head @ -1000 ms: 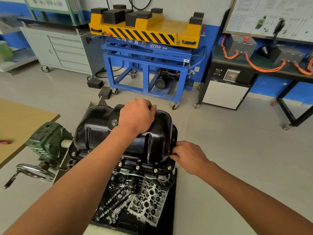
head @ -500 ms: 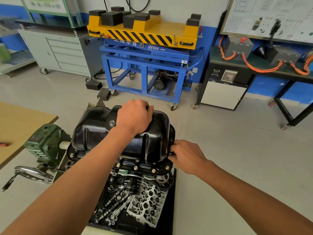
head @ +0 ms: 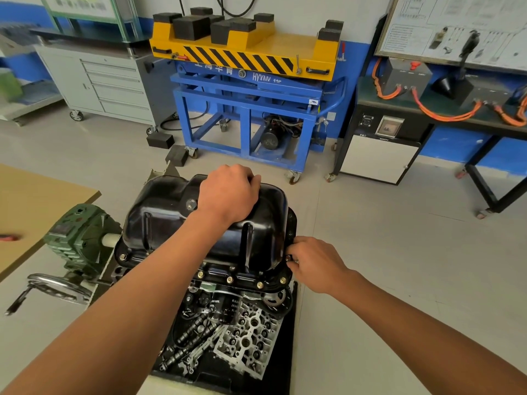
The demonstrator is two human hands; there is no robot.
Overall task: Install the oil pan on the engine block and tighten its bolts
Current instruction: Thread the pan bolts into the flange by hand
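Left hand (head: 228, 192) grips the oil pan (head: 159, 212) top, fingers curled; right hand (head: 316, 262) pinches a bolt (head: 289, 258) at its right flange.

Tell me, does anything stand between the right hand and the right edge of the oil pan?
Nothing visible does. The right hand is at the right flange of the oil pan, and its fingers pinch a small bolt there. The left hand grips the top of the pan, away from that edge.
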